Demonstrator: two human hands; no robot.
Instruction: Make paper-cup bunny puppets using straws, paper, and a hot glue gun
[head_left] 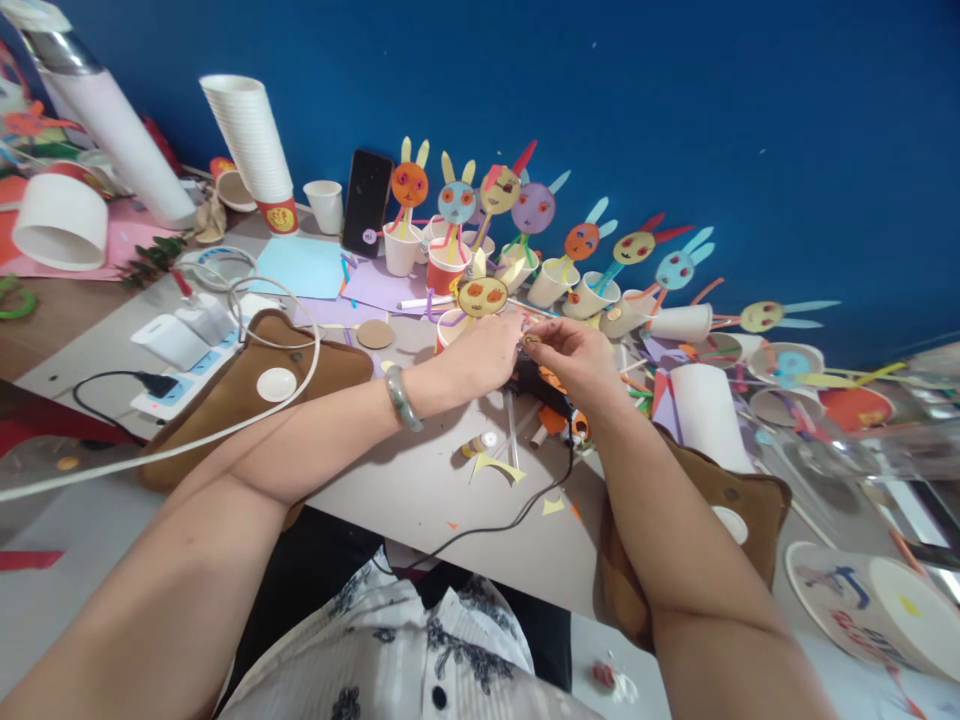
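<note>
Deep blue wall (675, 100), pale grey tabletop (390, 480), brown surface at left (56, 325)

Left hand (491, 354) and right hand (579, 360) near yellow-faced paper rabbit (482, 297)

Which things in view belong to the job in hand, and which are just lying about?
Likely part of the job:
rabbit-faced figure just beyond the left hand
paper cup stack
light blue paper

Probably just lying about:
black phone
flask
power strip

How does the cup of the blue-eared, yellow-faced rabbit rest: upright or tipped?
Tipped: the cup lies sideways, its rabbit pointing right.
</note>
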